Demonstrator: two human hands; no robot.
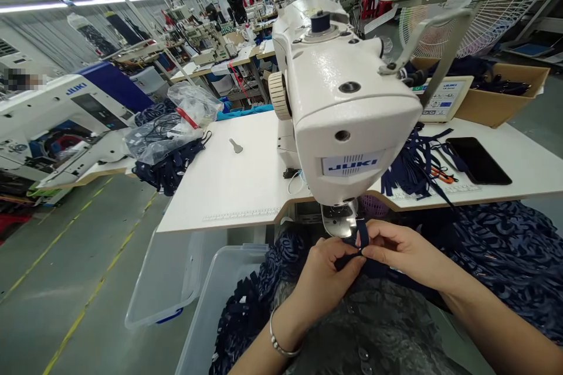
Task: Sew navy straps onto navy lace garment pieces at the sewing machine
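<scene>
A navy fabric strap (362,234) is folded into a small loop just below the sewing head of a white sewing machine (352,123). My left hand (329,266), with a bracelet at its wrist, pinches the strap from the left. From the right, my right hand (393,246) grips the same strap between thumb and fingers. The fingertips of both hands nearly meet in front of the metal presser area (341,221). The needle itself cannot be made out.
Navy strips (409,164), a black phone (478,160) and orange-handled snips (443,174) lie right on the white table (237,181). A small metal key-like piece (236,146) lies left. Patterned navy fabric (505,263) heaps at right; a clear plastic bin (211,287) stands below.
</scene>
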